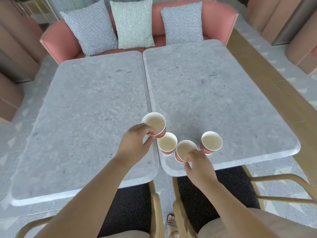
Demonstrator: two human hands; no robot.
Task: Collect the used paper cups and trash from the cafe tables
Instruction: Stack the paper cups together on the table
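my left hand [135, 143] pinches a red paper cup [154, 124] over the seam of two grey stone tables [85, 100] | my right hand [199, 166] grips another cup [184, 151] | two cups stand at 10 o'clock [167, 143] and 2 o'clock [211, 142] of it | pink sofa [56, 38] at 12 o'clock

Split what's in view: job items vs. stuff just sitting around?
Job items:
- cup in left hand, gripped by the left hand
- cup in right hand, gripped by the right hand
- middle cup, standing on the table
- far-right cup, standing on the table

Just there:
- right table, left table
- sofa
- three cushions
- chairs
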